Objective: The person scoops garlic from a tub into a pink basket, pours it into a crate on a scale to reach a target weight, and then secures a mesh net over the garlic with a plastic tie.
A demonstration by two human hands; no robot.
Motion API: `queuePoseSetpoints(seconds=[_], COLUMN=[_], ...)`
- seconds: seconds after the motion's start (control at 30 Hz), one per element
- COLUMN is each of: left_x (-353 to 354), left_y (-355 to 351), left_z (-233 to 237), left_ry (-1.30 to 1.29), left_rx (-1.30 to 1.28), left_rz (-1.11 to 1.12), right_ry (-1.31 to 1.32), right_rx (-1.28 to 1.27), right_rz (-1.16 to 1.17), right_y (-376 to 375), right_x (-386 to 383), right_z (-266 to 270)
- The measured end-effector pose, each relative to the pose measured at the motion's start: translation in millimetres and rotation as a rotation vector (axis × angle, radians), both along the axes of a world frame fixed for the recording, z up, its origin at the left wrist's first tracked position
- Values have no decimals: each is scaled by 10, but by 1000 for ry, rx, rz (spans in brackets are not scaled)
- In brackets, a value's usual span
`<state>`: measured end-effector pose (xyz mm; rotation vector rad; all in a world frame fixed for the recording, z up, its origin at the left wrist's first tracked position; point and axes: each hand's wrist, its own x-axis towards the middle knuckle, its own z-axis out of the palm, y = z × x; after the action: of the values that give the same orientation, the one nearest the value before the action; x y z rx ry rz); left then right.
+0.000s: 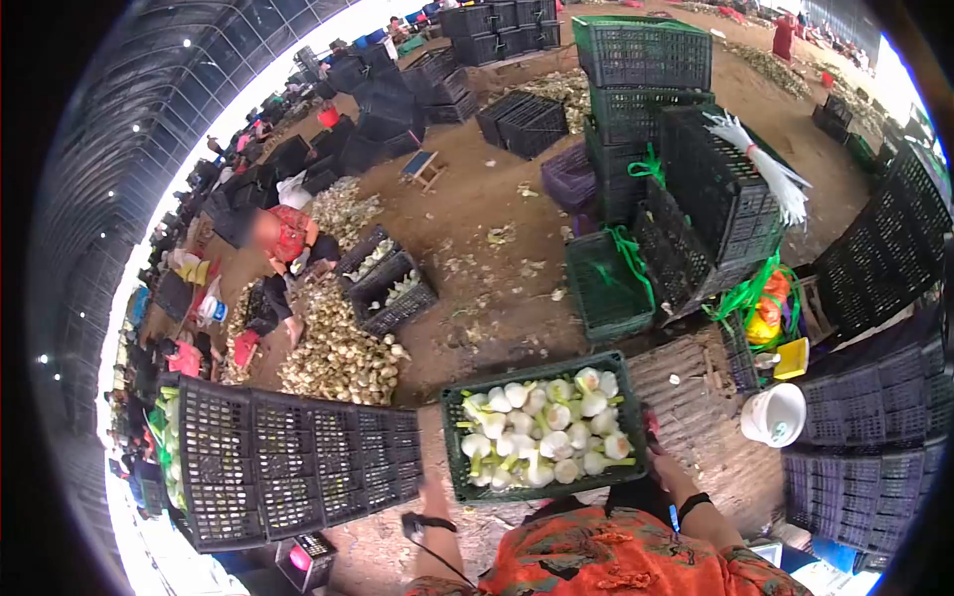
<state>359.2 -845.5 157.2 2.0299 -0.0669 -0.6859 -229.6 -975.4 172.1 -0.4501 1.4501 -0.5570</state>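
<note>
**Q:** Entry for this moment. What step was in hand?

**A:** A carry, by my reading. Going left to right: a row of black crates [298,462] lay on its side at my left. My left hand [434,494] was against the near-left corner of the green crate [537,373]. Its fingers were hidden, so I could not tell how far they had closed. The crate sat level in front of my waist, between both hands, filled with white bulbs [542,432] with green stalks. My right hand [659,465] was clamped around the crate's right rim.

**Q:** What would the next move call for?

**A:** In my judgement, an even hold on both sides. The load was heaped to the rim, and any tilt could have spilled bulbs. A free spot on the ground was also needed, since a white bucket [773,413] and more black crates [865,477] crowded my right.

**Q:** Surface and room?

**A:** The earth floor [487,199] was bare, littered with trimmings. A pile of bulbs [338,348] lay ahead to the left, with a person in red [286,238] bent beside it. Stacked green crates [641,60] stood ahead to the right. A dark netted roof [149,119] arched over the left side, with daylight along its edge.
</note>
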Motion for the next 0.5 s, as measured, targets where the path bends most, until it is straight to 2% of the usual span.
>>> queuePoseSetpoints(seconds=[0.03, 0.07, 0.1, 0.13, 0.17, 0.2, 0.23, 0.3, 0.37, 0.4, 0.43, 0.5], left_x=[-158, -350, -633, -676, -876, -935, -966, -831, -812, -793, -791, -850], left_y=[245, 299, 373, 334, 240, 131, 131, 225, 254, 221, 224, 247], left_z=[-72, -148, -153, -149, 10, 9, -11, -150, -119, -163, -204, -291], left_ry=[170, 340, 483, 744, 807, 870, 930, 899, 949, 976, 986, 1013], left_rx=[223, 440, 225, 99, 42, -140, -316, -251, -336, -344, -336, -432], left_rz=[-113, -225, 23, 12, 174, 212, 254, 175, 53, 29, 26, 110], right_ry=[-16, -27, -39, -13, 13, 38, 48, 401, 369, 250, 135, 106], right_rx=[-3, 5, 16, 10, 5, 1, 11, -94, -78, -9, 57, 29], right_rz=[-4, -104, -203, -206, -209, -212, -210, -414, -430, -383, -336, -389], right_y=[49, 89, 83, 128, 195, 261, 307, 240, 352, 419, 470, 480], right_x=[82, 111, 194, 119, 18, -79, -35, 137, 225, 249, 269, 253], right_z=[66, 192, 276, -69, -505, -936, -848, -394, -61, 26, 112, 187])
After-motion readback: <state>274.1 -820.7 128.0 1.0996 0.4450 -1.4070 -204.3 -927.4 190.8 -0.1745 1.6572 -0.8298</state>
